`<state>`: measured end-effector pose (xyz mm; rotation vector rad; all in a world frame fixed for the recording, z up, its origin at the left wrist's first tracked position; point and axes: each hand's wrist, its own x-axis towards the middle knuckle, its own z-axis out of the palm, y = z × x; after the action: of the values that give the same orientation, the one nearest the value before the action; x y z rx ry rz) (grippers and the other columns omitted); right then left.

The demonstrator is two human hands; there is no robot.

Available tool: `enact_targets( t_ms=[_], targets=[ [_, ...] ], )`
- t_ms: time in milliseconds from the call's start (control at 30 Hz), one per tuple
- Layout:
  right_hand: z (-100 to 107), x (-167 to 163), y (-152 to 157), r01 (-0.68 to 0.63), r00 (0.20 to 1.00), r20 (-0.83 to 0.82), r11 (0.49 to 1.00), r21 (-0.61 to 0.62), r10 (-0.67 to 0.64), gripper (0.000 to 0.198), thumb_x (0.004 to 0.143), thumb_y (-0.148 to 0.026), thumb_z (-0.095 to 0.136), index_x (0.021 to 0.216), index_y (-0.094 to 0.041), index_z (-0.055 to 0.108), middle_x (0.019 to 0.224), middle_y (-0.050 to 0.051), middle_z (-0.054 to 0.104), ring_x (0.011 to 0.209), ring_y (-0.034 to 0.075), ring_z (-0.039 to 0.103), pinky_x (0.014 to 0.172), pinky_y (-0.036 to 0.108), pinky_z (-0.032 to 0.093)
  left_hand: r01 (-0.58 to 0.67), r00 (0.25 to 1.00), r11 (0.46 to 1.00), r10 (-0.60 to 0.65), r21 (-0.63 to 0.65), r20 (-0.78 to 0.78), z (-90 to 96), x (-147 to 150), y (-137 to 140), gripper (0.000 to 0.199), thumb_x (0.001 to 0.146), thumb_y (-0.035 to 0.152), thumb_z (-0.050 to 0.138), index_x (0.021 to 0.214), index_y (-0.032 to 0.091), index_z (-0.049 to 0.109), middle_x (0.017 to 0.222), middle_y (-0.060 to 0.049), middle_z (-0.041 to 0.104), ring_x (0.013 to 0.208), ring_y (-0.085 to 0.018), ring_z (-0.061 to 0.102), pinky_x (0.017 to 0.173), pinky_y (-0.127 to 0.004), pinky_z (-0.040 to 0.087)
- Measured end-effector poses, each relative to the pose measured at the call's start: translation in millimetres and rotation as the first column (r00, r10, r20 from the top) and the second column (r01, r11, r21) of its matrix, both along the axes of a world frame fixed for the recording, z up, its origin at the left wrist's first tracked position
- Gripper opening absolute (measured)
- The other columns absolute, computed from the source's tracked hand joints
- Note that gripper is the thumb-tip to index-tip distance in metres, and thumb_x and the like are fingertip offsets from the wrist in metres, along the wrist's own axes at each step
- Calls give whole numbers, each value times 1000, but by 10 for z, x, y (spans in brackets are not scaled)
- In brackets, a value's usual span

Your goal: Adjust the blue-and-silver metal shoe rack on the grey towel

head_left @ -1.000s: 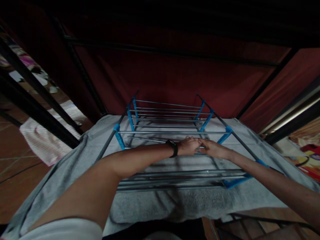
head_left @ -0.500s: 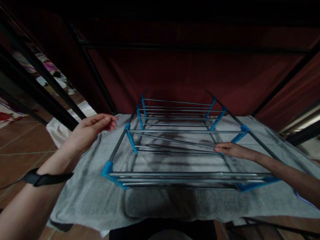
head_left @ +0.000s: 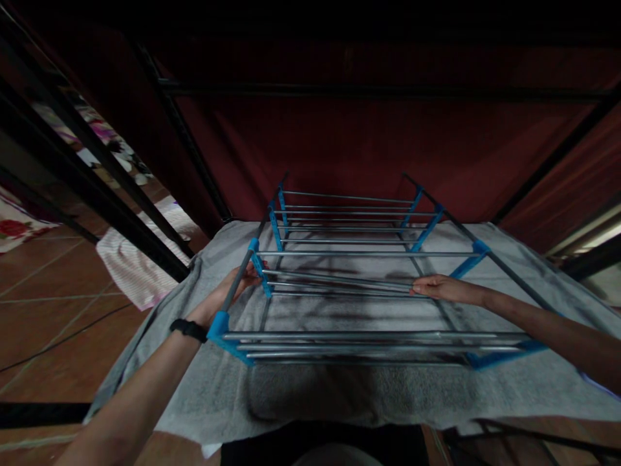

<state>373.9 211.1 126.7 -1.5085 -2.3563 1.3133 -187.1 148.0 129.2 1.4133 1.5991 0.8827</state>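
Observation:
A rack (head_left: 363, 254) of grey metal tubes and blue plastic brackets lies on its side across the towel. My right hand (head_left: 439, 287) pinches the right end of a thin metal rod (head_left: 334, 279) inside the frame. That rod slants slightly, its left end meeting a blue bracket (head_left: 262, 275) on the left side. Around this bracket, from the outer side, my left hand (head_left: 239, 283) has its fingers closed; the side tube and the bracket hide part of them.
A grey towel (head_left: 310, 395) lies beneath the rack. Black metal bars (head_left: 189, 145) and a dark red panel (head_left: 378, 142) stand behind and at the sides. On the tiled floor to the left are a striped cloth (head_left: 140, 259) and a thin cable (head_left: 68, 343).
My left hand has moved right and down, from beside the rack to the blue bracket. The rod's left end has dropped to that bracket, while my right hand keeps its hold.

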Motion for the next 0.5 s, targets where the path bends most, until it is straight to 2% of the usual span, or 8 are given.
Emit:
enact_targets(
  t_ms=[133, 233, 400, 500],
  targets=[
    [-16, -3, 29, -13, 1000, -22, 1000, -15, 12, 68, 83, -78, 50, 98, -17, 74, 63, -3, 41, 60, 12, 37, 57, 26, 29, -17, 992, 1000, 16, -8, -128, 99, 75, -12, 55, 82, 57, 67, 123, 21, 62, 107, -7, 73, 116, -23, 63, 95, -32, 53],
    [-10, -16, 45, -8, 999, -47, 998, -59, 5, 69, 82, -80, 51, 100, -17, 74, 61, -4, 39, 58, 12, 35, 56, 26, 28, -10, 992, 999, 6, -31, -125, 113, 70, -12, 57, 83, 60, 64, 124, 20, 61, 114, -8, 72, 114, -23, 63, 96, -32, 53],
    [-7, -23, 80, -29, 997, -67, 994, -106, 21, 68, 83, -79, 51, 102, -18, 73, 61, -5, 38, 56, 11, 33, 55, 26, 27, 28, 997, 1000, -27, 9, -79, -36, -29, 64, 55, 86, 57, 60, 124, 17, 59, 113, -9, 71, 107, -20, 64, 98, -32, 51],
    [-22, -18, 94, -31, 997, -73, 993, -114, 23, 68, 83, -79, 51, 103, -17, 73, 60, -5, 38, 56, 11, 34, 55, 25, 27, -2, 994, 1000, 0, -17, -105, -155, -95, 133, 56, 85, 59, 59, 122, 17, 60, 113, -10, 71, 107, -21, 64, 97, -32, 51]
  ],
)
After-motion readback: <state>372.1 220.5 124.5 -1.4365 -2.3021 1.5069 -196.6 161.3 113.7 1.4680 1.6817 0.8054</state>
